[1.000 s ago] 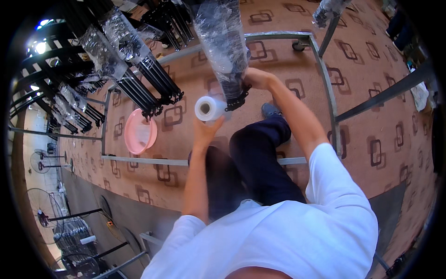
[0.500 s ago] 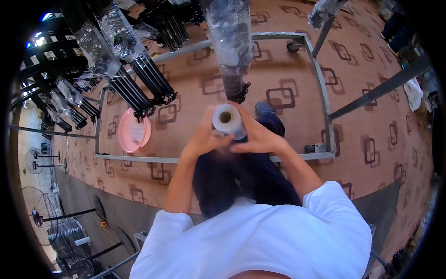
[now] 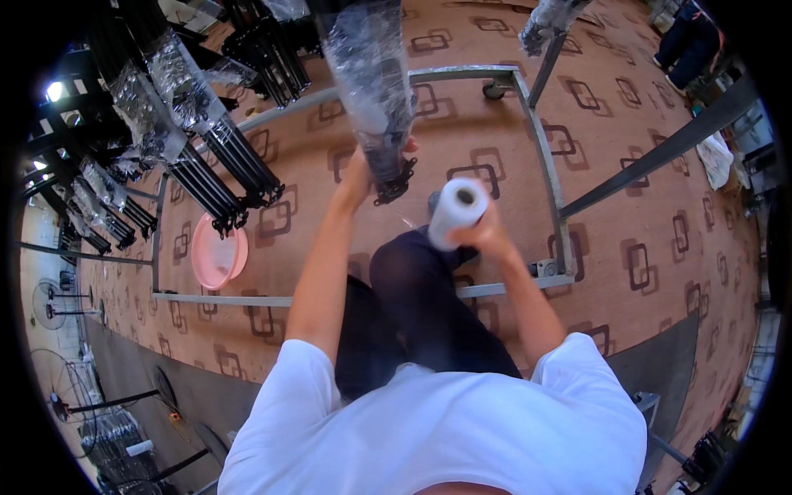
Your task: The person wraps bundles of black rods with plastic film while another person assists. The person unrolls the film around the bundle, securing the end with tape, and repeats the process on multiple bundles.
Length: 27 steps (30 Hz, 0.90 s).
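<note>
your left arm stretches far forward, nearly straight, and your left hand (image 3: pixel 356 175) reaches behind the lower end of the black, long bundle wrapped in clear plastic film (image 3: pixel 371 91). reddish fingertips show past its right edge; the rest of the fingers are hidden, so i cannot tell whether they close on it. your right arm bends at the elbow, and your right hand (image 3: pixel 485 237) is clamped around the lower part of the whitish, cylindrical film roll (image 3: pixel 455 213), which tilts to your right, its hollow core facing up. the roll partly covers your grey-blue shoe (image 3: pixel 433 200). the bundle's top is cut off by the view's upper edge.
</note>
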Available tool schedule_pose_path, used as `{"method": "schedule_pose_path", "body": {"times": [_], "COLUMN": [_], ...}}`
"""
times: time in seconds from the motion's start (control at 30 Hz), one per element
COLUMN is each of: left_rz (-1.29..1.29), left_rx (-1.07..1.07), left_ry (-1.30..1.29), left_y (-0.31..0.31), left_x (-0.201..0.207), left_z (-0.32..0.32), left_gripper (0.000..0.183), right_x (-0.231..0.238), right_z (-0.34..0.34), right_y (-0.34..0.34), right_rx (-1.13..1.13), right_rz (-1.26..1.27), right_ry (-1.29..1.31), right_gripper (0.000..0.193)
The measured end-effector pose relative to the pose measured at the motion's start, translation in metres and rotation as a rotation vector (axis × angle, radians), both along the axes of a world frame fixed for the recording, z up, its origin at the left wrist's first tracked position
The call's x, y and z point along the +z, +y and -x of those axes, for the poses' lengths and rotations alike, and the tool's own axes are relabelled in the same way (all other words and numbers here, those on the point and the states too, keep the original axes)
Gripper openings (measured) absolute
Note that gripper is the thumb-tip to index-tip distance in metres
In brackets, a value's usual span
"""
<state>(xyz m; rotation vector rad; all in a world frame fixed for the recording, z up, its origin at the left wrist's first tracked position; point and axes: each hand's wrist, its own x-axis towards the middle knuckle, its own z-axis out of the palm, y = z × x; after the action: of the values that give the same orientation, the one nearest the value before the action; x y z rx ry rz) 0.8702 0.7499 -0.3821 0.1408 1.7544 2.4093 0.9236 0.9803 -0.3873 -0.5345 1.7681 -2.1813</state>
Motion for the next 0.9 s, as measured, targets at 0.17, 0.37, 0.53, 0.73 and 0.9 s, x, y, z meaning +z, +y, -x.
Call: {"method": "schedule_pose_path", "body": {"times": [0.17, 0.37, 0.53, 0.73, 0.9], "left_rz": [0.19, 0.749, 0.494, 0.06, -0.163], "left_rx": [0.005, 0.463, 0.735, 0.586, 0.664], "left_ry": [0.052, 0.447, 0.066, -0.082, -0.087], "left_y": [0.021, 0.002, 0.007, -0.02, -0.007], "left_x": [0.024, 0.015, -0.01, -0.059, -0.063], "left_z": [-0.015, -0.012, -0.019, -0.043, -0.064], "left_gripper": [0.035, 0.028, 0.04, 0.042, 0.042], "right_x": [-0.035, -0.043, -0.038, -0.024, -0.015], "right_z": [0.129, 0.165, 0.153, 0.118, 0.108], "right_y": [-0.028, -0.106, -0.122, -0.129, -0.114], "right_rx": [0.032, 0.636, 0.661, 0.537, 0.686], "right_rz": [0.008, 0.21, 0.266, 0.33, 0.477], "right_ry": [0.01, -0.364, -0.488, -0.422, -0.176], "right_gripper": [0.061, 0.069, 0.046, 0.035, 0.038]}}
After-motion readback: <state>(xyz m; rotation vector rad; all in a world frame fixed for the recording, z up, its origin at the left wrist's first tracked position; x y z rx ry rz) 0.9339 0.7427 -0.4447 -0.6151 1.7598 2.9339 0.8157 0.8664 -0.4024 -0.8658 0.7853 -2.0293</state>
